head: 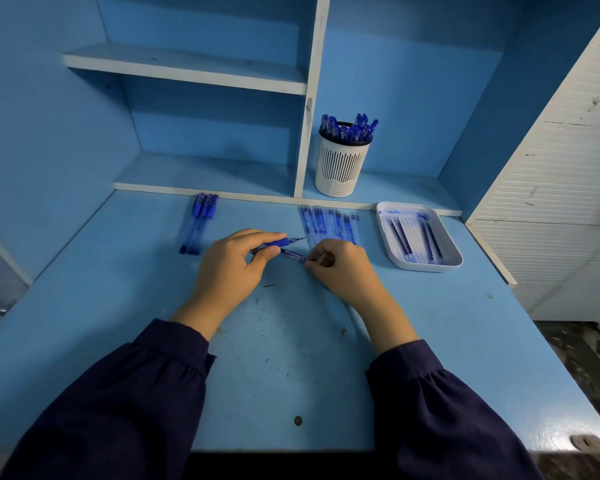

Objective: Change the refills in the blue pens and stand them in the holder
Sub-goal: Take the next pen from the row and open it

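Pinching the 3 o'clock end of a pen barrel (293, 255) with the curled fingers (321, 260) of the right hand (343, 273); anything else between the fingertips hidden. Gripping barrel and blue grip section (278, 242) in the left hand (229, 271), both lying roughly 9-to-3, metal tip pointing at 3. Lying at 10 o'clock, three capped pens (198, 225), caps toward 12. Lying at 1 o'clock, a row of refills (326, 223), partly covered, uncountable. Sitting at 3, a tray (426, 266). Standing at 12, a packed holder (340, 168).
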A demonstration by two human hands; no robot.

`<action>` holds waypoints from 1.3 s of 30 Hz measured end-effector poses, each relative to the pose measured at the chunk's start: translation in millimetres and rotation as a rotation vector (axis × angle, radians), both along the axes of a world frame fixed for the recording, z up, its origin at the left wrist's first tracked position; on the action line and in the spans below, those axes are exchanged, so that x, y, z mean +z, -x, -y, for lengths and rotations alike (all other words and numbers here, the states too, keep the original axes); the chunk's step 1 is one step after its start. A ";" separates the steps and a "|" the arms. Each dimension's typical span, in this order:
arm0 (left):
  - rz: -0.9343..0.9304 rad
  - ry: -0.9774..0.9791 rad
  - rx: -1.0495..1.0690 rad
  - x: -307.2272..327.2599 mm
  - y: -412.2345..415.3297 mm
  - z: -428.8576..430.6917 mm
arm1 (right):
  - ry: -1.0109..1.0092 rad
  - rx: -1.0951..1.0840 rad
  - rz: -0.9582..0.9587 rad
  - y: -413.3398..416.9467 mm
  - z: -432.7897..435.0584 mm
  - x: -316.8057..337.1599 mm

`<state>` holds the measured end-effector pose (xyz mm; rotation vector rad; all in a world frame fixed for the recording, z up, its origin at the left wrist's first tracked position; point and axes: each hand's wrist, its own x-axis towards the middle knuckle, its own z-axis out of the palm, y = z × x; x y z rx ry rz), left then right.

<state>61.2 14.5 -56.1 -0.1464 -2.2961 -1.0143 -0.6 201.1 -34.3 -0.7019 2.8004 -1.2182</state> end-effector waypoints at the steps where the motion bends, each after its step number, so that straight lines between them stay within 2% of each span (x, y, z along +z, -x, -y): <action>1: -0.004 0.006 0.000 -0.2 0.2 0.3 | -0.015 0.005 0.004 -0.1 0.5 0.5; 8: 0.000 0.011 0.000 -0.3 0.0 0.9 | 0.028 -0.028 0.070 0.3 -7.1 2.9; 14: -0.005 0.034 -0.013 -0.8 0.6 0.4 | 0.392 0.007 0.097 -9.3 1.3 12.6; 18: -0.006 0.030 -0.011 -2.3 2.8 0.6 | 0.442 0.016 0.058 -16.6 9.4 15.5; 23: -0.042 0.038 -0.016 -1.4 1.4 -0.5 | 0.474 0.003 0.099 -12.1 2.6 18.4; 29: -0.065 0.035 0.035 -3.2 1.2 0.6 | 0.795 -0.103 0.174 -8.0 -4.4 23.1; 34: -0.078 0.048 0.051 -2.9 1.1 -0.6 | 0.902 -0.132 0.126 -10.0 -2.8 23.0; 39: -0.076 0.044 0.021 -2.4 1.1 -3.6 | 0.895 -0.181 0.014 -12.3 5.0 23.5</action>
